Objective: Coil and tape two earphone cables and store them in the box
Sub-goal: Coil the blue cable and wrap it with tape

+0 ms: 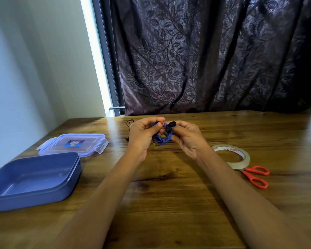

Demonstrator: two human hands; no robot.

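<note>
Just above the middle of the frame, two bare hands meet over a wooden table [169, 203]. The left hand [144, 135] has its fingers curled round a coiled blue earphone cable [162, 136], with the thumb pressed on top of the bundle. The right hand [187, 139] grips the same coil from the right side with bent fingers, and its fingertips close on a black earbud [172, 124] at the top of the coil. The coil is held a little above the tabletop.

Just left of the left hand, a thin black cable [130, 122] lies on the table, mostly hidden by that hand.

At lower left sits an open blue box [34, 200]. Its clear, blue-edged lid [74, 143] lies flat just behind it.

At right, near the right forearm, a roll of clear tape [241, 155] lies flat. Orange-handled scissors [256, 177] rest just below it, touching its edge.

A dark curtain [214, 51] with a leaf pattern fills the upper frame.
</note>
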